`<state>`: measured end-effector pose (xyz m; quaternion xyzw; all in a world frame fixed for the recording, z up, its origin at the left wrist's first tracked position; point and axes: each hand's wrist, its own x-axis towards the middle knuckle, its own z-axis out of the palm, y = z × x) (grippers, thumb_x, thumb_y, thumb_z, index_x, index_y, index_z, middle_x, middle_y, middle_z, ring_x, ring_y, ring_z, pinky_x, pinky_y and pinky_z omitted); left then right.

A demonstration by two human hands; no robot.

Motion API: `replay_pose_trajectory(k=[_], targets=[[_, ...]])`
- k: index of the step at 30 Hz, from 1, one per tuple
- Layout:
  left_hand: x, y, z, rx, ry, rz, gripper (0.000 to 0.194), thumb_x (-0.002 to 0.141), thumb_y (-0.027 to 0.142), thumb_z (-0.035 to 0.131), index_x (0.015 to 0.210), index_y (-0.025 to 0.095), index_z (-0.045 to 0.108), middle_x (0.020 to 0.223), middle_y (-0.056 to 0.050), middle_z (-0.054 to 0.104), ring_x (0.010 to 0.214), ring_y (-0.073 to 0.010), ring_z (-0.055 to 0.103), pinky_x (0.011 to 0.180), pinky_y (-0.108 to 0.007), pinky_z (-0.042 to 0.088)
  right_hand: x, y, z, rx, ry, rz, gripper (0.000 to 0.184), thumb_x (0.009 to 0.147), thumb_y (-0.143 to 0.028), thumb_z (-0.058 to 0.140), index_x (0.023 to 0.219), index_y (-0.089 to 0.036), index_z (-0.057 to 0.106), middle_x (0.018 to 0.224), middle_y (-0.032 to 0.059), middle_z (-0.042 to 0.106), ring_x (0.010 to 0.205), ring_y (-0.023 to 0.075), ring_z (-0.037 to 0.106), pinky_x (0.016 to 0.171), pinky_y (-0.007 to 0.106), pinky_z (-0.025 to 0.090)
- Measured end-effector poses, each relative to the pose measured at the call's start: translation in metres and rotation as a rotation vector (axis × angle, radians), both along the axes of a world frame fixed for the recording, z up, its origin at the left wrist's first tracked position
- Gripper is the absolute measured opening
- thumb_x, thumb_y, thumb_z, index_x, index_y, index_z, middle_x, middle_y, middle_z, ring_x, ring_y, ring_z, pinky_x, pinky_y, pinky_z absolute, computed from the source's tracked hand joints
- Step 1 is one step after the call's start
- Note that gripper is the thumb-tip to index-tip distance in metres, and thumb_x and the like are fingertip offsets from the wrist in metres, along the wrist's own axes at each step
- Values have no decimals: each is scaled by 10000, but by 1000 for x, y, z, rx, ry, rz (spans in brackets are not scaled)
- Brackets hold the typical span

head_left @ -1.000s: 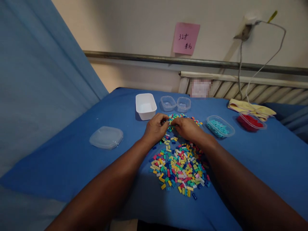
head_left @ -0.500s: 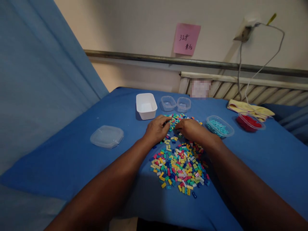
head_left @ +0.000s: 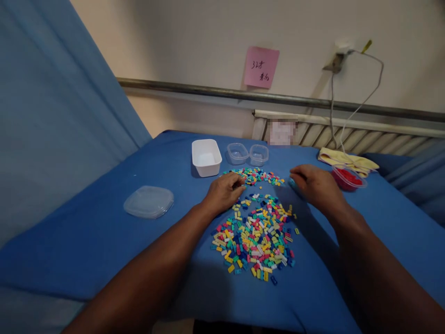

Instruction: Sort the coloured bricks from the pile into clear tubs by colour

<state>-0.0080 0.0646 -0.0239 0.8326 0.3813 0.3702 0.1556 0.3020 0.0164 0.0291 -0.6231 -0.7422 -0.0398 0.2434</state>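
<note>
My left hand (head_left: 224,190) rests at the left end of the far heap of small toy bricks (head_left: 257,176), its fingers curled and its thumb close to the fingertips. Whatever lies between those fingertips is too small to make out. Over the tub of turquoise bricks (head_left: 292,183) hovers my right hand (head_left: 314,183), fingers drawn together, hiding most of that tub. I cannot see what its fingertips hold, if anything. A larger pile of mixed-colour toy bricks (head_left: 257,236) spreads over the blue cloth between my forearms.
Behind the heaps stand a white tub (head_left: 206,170) and two clear tubs (head_left: 237,160), (head_left: 259,161). Clear lids (head_left: 149,202) lie at the left. To the right are a tub of red pieces (head_left: 348,178) and a yellow cloth (head_left: 347,161), near a hanging cable (head_left: 361,107).
My right hand has moved right, from the far heap to above the turquoise tub. My left hand has stayed by the heap. The view has shifted slightly.
</note>
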Motion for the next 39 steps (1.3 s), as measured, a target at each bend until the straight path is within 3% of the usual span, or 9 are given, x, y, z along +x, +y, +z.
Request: replay_pose_trajectory(k=[3, 7, 12, 16, 21, 27, 31, 34, 39], targets=[[1, 0, 2, 41, 24, -34, 48, 931, 228, 677, 949, 217, 720, 938, -33, 716, 902, -184, 661, 796, -307, 518, 31, 1, -14, 46, -12, -157, 327, 1022, -341, 537, 1165, -171, 778, 1164, 130, 782, 1077, 297, 704, 960, 400, 510], [1, 2, 3, 53, 20, -40, 89, 946, 233, 650, 973, 222, 735, 961, -39, 727, 931, -189, 671, 816, -317, 530, 41, 6, -25, 19, -85, -180, 376, 1042, -325, 485, 1203, -147, 774, 1180, 150, 773, 1123, 317, 679, 1025, 429, 487], [0, 3, 3, 52, 21, -43, 127, 941, 215, 635, 1008, 232, 741, 989, -37, 734, 950, -193, 678, 824, -323, 537, -3, -2, -26, 71, -63, -93, 408, 1064, -250, 407, 1280, -138, 734, 1268, 162, 744, 1201, 316, 634, 1083, 422, 457], [1, 1, 5, 50, 26, -40, 123, 945, 214, 632, 1010, 226, 736, 990, -37, 730, 954, -193, 677, 827, -317, 532, -47, 0, -43, -96, -81, 106, 488, 1040, -179, 396, 1484, -97, 582, 1542, 195, 582, 1438, 297, 513, 1207, 417, 371], [2, -1, 5, 52, 29, -41, 116, 948, 224, 631, 994, 225, 737, 968, -41, 726, 934, -195, 671, 819, -320, 531, -63, 17, -57, -288, -63, -10, 672, 1108, -467, 360, 1598, -10, 403, 1698, 273, 331, 1601, 386, 270, 1270, 546, 258], [2, 0, 5, 66, 24, -53, 120, 949, 223, 626, 999, 223, 735, 960, -44, 722, 941, -196, 671, 817, -318, 533, -76, -3, -47, -420, -14, 225, 753, 1098, -618, 314, 1639, -98, 386, 1744, 202, 258, 1634, 315, 202, 1310, 502, 207], [2, 1, 5, 70, 21, -58, 112, 944, 220, 629, 991, 225, 730, 959, -43, 723, 935, -193, 668, 809, -312, 532, -93, -32, -34, -432, 6, 342, 790, 1077, -686, 316, 1641, -143, 420, 1736, 170, 292, 1634, 328, 199, 1319, 548, 166], [2, 1, 5, 67, 20, -59, 122, 948, 219, 624, 999, 226, 735, 961, -43, 720, 929, -190, 666, 807, -308, 531, -92, -35, -27, -337, 48, 389, 674, 1102, -609, 322, 1589, -183, 512, 1701, 144, 387, 1605, 301, 301, 1308, 521, 231], [2, -1, 5, 63, 23, -44, 122, 950, 223, 625, 991, 223, 740, 953, -46, 718, 927, -199, 670, 823, -328, 537, -68, -1, -39, -151, 15, 80, 505, 1092, -279, 348, 1518, -103, 555, 1583, 206, 543, 1503, 296, 475, 1241, 460, 358]])
